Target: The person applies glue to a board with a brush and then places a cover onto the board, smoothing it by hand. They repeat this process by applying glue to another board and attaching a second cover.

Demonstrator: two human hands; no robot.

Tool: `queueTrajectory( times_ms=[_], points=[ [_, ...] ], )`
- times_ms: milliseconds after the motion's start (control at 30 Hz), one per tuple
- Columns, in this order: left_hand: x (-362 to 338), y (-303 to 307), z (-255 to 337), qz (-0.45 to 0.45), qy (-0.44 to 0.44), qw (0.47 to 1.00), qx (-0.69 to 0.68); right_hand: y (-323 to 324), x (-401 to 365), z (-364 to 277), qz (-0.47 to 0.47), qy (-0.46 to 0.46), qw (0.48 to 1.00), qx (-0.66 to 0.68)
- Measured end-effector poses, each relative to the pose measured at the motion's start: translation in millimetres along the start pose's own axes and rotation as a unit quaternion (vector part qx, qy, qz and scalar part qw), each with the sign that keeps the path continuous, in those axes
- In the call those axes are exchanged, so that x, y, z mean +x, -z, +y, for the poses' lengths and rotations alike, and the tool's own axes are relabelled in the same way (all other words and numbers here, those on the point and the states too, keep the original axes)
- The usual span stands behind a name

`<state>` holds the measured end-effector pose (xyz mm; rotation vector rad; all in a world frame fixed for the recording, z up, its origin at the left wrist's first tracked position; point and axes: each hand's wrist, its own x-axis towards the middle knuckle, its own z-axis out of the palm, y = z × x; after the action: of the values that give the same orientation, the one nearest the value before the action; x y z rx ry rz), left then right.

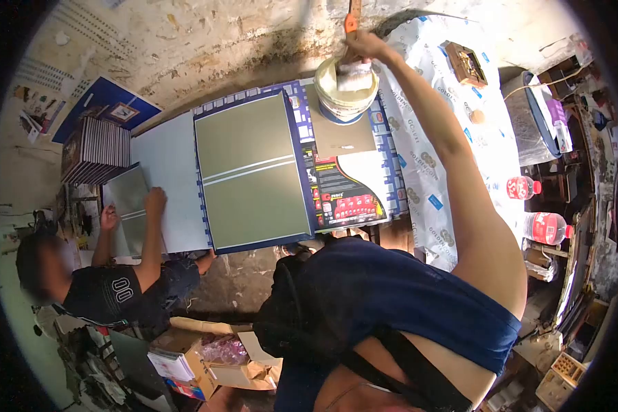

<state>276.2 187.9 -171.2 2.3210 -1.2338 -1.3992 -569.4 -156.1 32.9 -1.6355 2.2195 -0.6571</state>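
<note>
- The right arm [463, 172] reaches up through the head view, from the shoulder at the lower right to the top centre.
- The upper arm [486, 237] is bare and looks broad close to the camera.
- The elbow [454, 147] has only a slight bend, leaving the arm nearly straight.
- The forearm [419, 96] slants up and to the left of the view, narrowing towards the wrist [389, 58].
- The wrist shows bare skin, and the back of the right hand [369, 46] is partly visible.
- The fingers [356, 42] are curled in a closed grip; their exact placement is too small to tell.
</note>
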Motion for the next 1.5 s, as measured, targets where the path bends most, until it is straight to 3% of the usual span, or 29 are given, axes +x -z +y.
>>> queueTrajectory(
  times_ms=[67, 100, 200, 300, 367, 433, 467, 600, 633, 700, 833, 900, 967, 1000, 1100, 1133, 1167, 1233, 1333, 1433, 1500],
  points=[
    [2.7, -2.6, -9.3, 0.007, -0.011, 1.000, -0.007, -7.9, 4.3, -3.3, -0.160, 0.000, 0.987, 0.006],
    [1.3, -3.4, -11.5, 0.014, -0.016, 1.000, -0.014, -12.4, 1.7, -12.4, -0.184, -0.066, 0.981, 0.002],
    [18.3, 1.3, -23.4, 0.054, -0.083, 0.995, -0.031, -11.6, 16.4, -20.0, -0.205, -0.079, 0.975, -0.038],
    [64.8, 18.0, -33.1, 0.125, -0.241, 0.961, -0.050, 10.1, 24.2, -47.1, -0.201, -0.087, 0.971, -0.094],
    [39.0, 44.6, 90.1, 0.072, -0.204, 0.976, -0.021, 21.1, 31.7, -73.2, -0.202, -0.058, 0.966, -0.151],
    [25.7, 44.3, 184.4, 0.161, -0.330, 0.928, 0.061, 17.6, 28.6, -97.7, -0.134, 0.049, 0.960, -0.240],
    [18.4, 51.2, 227.2, 0.134, -0.362, 0.916, 0.108, 11.4, 25.5, -112.3, -0.100, 0.105, 0.949, -0.282],
    [65.0, 46.5, 305.2, 0.099, -0.534, 0.811, 0.218, -24.2, -37.4, -218.6, -0.029, 0.145, 0.915, -0.375],
    [67.5, 40.9, 324.5, 0.073, -0.576, 0.782, 0.226, -56.4, -30.7, -214.5, 0.047, 0.199, 0.927, -0.315],
    [62.4, 34.0, 351.3, -0.012, -0.555, 0.778, 0.293, -91.5, -44.8, -241.6, 0.131, 0.268, 0.924, -0.239],
    [85.4, 31.5, 348.5, -0.078, -0.572, 0.726, 0.373, -167.0, -58.4, -289.3, 0.203, 0.203, 0.958, 0.011],
    [96.9, 34.7, 346.3, -0.110, -0.569, 0.714, 0.393, -191.6, -74.2, -290.4, 0.131, 0.067, 0.988, 0.049],
    [110.3, 37.0, 337.7, -0.123, -0.589, 0.713, 0.360, -216.5, -73.2, -244.9, 0.097, 0.072, 0.992, -0.049],
    [113.8, 35.5, 334.7, -0.131, -0.601, 0.711, 0.341, -203.6, -85.2, -252.0, 0.138, -0.023, 0.989, -0.042],
    [116.7, 34.3, 336.7, -0.137, -0.601, 0.706, 0.348, -194.6, -123.2, -277.3, 0.254, -0.076, 0.962, -0.063],
    [115.1, 35.9, 338.5, -0.131, -0.604, 0.704, 0.350, -210.5, -137.3, -260.9, 0.257, -0.018, 0.966, 0.025],
    [112.4, 37.4, 340.1, -0.124, -0.606, 0.702, 0.351, -202.8, -161.1, -293.2, 0.250, 0.038, 0.961, 0.114],
    [114.0, 36.2, 339.5, -0.107, -0.623, 0.695, 0.343, -227.9, -198.0, -286.5, 0.200, -0.015, 0.979, 0.043],
    [119.9, 33.5, 330.0, -0.087, -0.650, 0.679, 0.330, -209.5, -226.0, -273.2, 0.200, -0.232, 0.952, -0.024],
    [122.2, 31.8, 333.9, -0.087, -0.647, 0.679, 0.336, -212.5, -244.8, -288.5, 0.265, -0.209, 0.939, -0.065],
    [120.0, 33.4, 333.4, -0.097, -0.641, 0.687, 0.329, -227.3, -264.4, -303.5, 0.345, 0.007, 0.937, 0.057]
  ],
)
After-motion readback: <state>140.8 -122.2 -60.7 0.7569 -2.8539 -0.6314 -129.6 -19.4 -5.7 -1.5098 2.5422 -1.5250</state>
